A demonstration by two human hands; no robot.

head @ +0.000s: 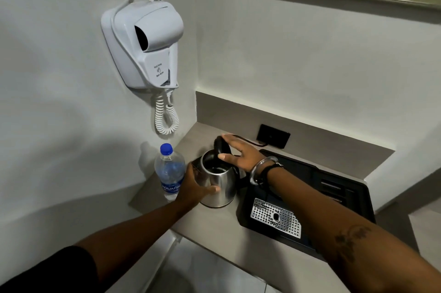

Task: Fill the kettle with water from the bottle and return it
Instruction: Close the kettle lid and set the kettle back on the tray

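One rounded, polished steel kettle (218, 187) is stood on the smooth grey bench (214, 228), cupped at its side by the left hand (194, 187). Its black lid (222, 147) is held up by the right hand (241, 153), fingers spread. Just left of the left hand, one clear ribbed plastic bottle (170, 171), blue-capped, is stood upright.

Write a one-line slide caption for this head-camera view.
Left hand steadies the steel kettle while the right hand lifts its lid; capped water bottle waits alongside.

A black sleeve (59, 266) on the left arm; silver bangle (259, 169), black band and forearm tattoo (350, 242) on the right.
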